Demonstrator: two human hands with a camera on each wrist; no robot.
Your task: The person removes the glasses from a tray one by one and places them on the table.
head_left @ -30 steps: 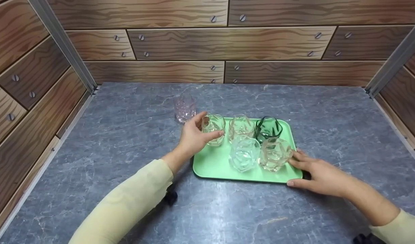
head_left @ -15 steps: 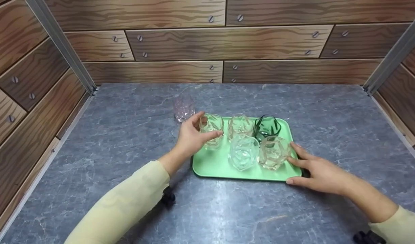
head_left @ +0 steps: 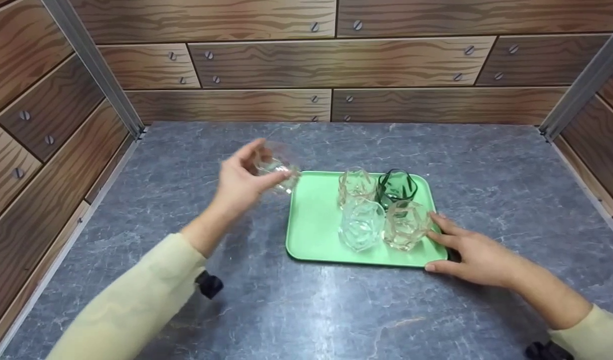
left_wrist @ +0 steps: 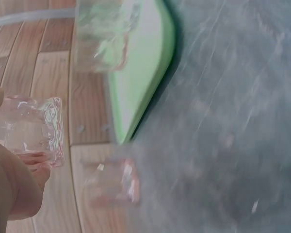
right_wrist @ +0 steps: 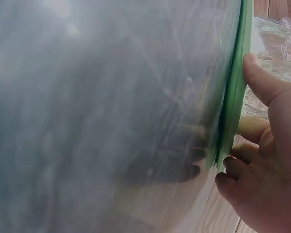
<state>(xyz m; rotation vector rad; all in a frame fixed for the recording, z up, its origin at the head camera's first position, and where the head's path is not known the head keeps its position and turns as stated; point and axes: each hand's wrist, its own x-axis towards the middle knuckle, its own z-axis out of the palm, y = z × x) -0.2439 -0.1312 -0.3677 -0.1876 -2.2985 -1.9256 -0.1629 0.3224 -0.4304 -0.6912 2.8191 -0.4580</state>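
Note:
Pinched between thumb and fingers of my left hand, a clear faceted glass is held off the table beside the tray's back left corner. In the left wrist view this glass is up in the hand, and a pinkish glass stands on the table. The green tray bears several glasses: a dark green one, a pale one, a bluish clear one and another clear one. My right hand grips the tray's right edge, fingertips near the front right glass.
The grey marbled table extends around the tray. Wood-patterned panels stand behind and on both sides, with grey metal posts at the back corners.
My left hand has lifted the clear glass from the tray's back left part and carried it left, over the pinkish glass's place in the head view. My right hand stays at the tray's edge.

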